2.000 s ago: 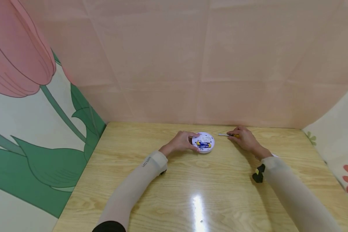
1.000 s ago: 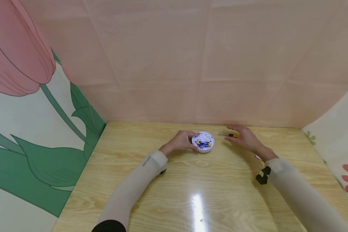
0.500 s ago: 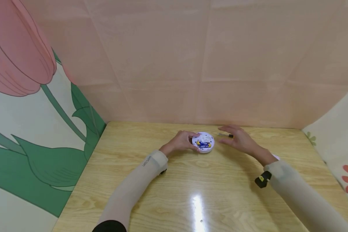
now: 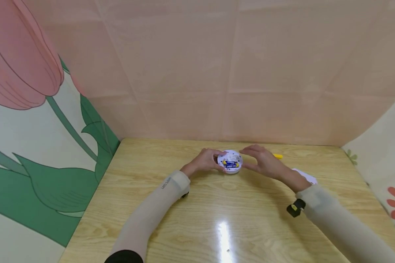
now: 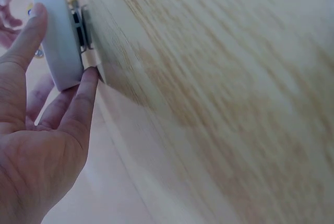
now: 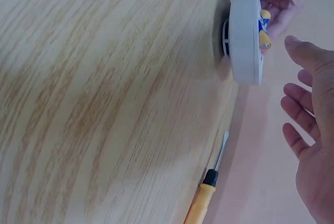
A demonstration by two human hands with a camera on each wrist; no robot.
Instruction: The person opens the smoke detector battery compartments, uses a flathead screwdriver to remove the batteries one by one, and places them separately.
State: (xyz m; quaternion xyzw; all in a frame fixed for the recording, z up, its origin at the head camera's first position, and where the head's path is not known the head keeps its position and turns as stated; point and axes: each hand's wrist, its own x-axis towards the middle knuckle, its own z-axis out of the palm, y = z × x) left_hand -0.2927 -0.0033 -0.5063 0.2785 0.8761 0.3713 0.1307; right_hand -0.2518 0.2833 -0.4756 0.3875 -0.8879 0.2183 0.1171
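Note:
A round white device (image 4: 230, 162), open on top, sits on the table with blue-and-yellow batteries (image 6: 264, 30) showing in it. My left hand (image 4: 205, 160) holds its left edge between thumb and fingers. From the left wrist view, the thumb lies on the white side wall (image 5: 58, 41) and fingertips reach under the rim. My right hand (image 4: 264, 162) is at the device's right side, fingers loosely bent; the right wrist view shows a gap between them. A screwdriver (image 6: 203, 197) with a yellow handle lies behind the right hand, its shaft hidden in the head view.
A flat white piece (image 4: 305, 176), possibly the device's cover, lies beside my right wrist, partly hidden by it. The wooden table (image 4: 184, 226) meets a pink cloth backdrop (image 4: 230, 91) at its far edge. A flower-print wall (image 4: 52, 146) stands at the left.
My right hand has let go of the screwdriver, leaving it on the table, and has moved left to the device. The left hand and the device have stayed in place.

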